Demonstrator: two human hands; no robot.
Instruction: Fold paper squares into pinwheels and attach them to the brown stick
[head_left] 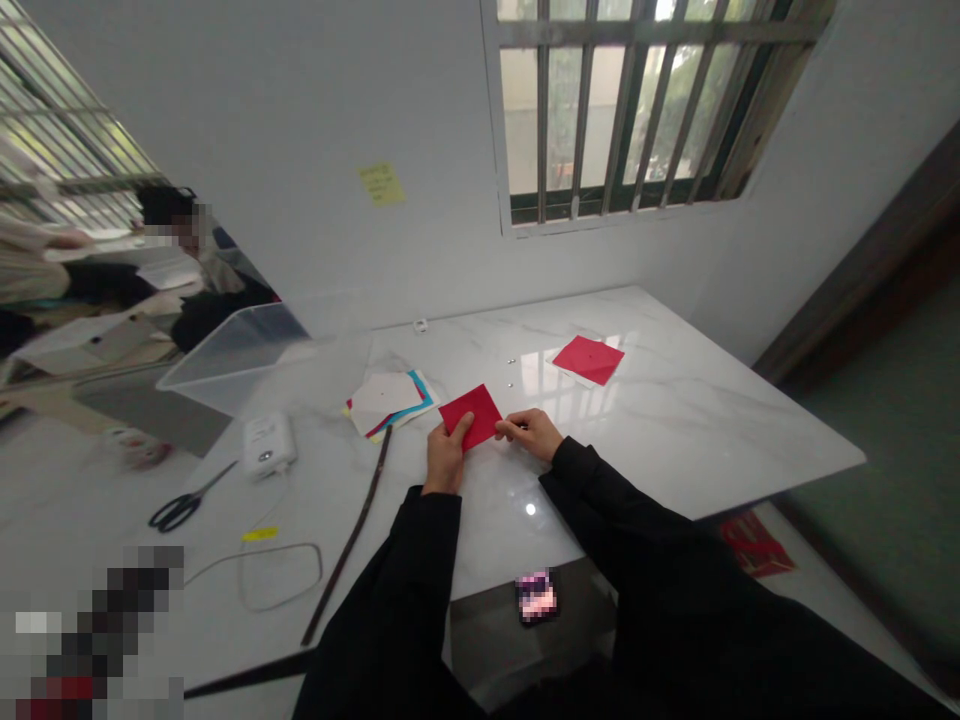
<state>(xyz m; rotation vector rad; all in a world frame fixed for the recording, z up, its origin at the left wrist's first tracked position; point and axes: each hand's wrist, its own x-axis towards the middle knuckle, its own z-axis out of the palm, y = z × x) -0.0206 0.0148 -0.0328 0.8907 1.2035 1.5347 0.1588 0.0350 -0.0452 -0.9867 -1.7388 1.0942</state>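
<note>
My left hand (447,455) grips a red sheet of paper (477,410), thumb on top, above the marble-patterned table. At the sheet's right corner, the fingers of my right hand (531,434) are pinched together; whatever is between them is too small to make out. Left of the sheet lies a pile of white, blue, red and yellow paper pieces (386,402). Another red sheet (589,358) rests on white paper farther right, with a small dark mark near its middle. Two tiny shiny pieces (511,361) are on the table beyond my hands.
Scissors (187,508), a white device (268,445) with a thin cord and a dark strip (367,500) lie to the left. A clear plastic bin (232,355) stands behind them. A wall with a barred window (622,110) borders the far edge. People sit at far left.
</note>
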